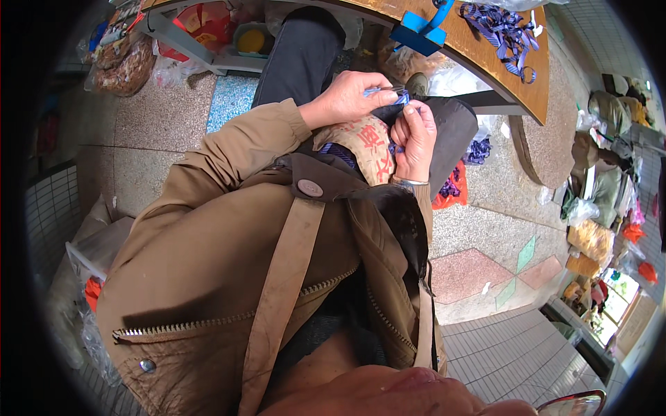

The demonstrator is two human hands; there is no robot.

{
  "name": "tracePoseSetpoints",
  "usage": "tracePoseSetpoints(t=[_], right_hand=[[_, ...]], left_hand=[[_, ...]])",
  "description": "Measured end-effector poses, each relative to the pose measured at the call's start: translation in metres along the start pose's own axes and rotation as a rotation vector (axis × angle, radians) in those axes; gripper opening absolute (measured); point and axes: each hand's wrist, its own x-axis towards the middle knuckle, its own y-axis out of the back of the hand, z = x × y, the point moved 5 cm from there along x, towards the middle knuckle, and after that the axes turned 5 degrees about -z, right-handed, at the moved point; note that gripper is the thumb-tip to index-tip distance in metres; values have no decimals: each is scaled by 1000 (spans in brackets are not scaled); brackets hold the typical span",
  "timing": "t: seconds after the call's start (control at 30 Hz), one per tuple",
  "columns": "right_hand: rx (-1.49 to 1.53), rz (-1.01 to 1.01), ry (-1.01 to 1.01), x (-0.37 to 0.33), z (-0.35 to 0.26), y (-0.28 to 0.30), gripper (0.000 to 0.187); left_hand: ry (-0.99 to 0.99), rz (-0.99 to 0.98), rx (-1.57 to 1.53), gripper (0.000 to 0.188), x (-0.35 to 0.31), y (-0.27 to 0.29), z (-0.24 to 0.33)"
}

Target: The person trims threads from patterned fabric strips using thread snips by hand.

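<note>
Over my lap, my left hand (350,99) and my right hand (415,135) meet at a small blue striped fabric strip (402,99). The left thumb and fingers pinch the strip, and a thin dark metal piece shows at their tips; its kind is too small to tell. My right thumb and forefinger close on the strip's other side. Below them a beige cloth (361,145) with red print lies across my lap. More dark blue striped fabric (338,154) shows at its left edge.
A wooden table (479,62) stands ahead, bearing a blue metal holder (418,35) and a tangled pile of blue-purple striped strips (505,38). A red bag (459,197) with purple strips sits on the floor by my right leg. Bags and bundles (593,239) line the right wall.
</note>
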Motion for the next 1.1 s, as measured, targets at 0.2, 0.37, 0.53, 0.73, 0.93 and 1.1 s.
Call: tracePoseSetpoints(t=[0.2, 0.37, 0.53, 0.73, 0.93, 1.1], right_hand=[[-96, 34, 104, -2, -1, 0, 4], [-148, 16, 102, -4, -4, -7, 12], [-246, 133, 146, -1, -5, -10, 12], [-36, 163, 129, -1, -14, -2, 6], [83, 114, 173, 2, -15, 0, 15], [46, 210, 141, 2, -9, 6, 10]], left_hand=[[-15, -46, -219, 17, 0, -3, -2], [-7, -21, -243, 13, -2, 0, -1], [-116, -22, -86, 12, -5, 0, 9], [-74, 43, -115, 15, -3, 1, -2], [-9, -21, -176, 15, -2, 6, -6], [83, -78, -33, 17, 2, 9, -6]])
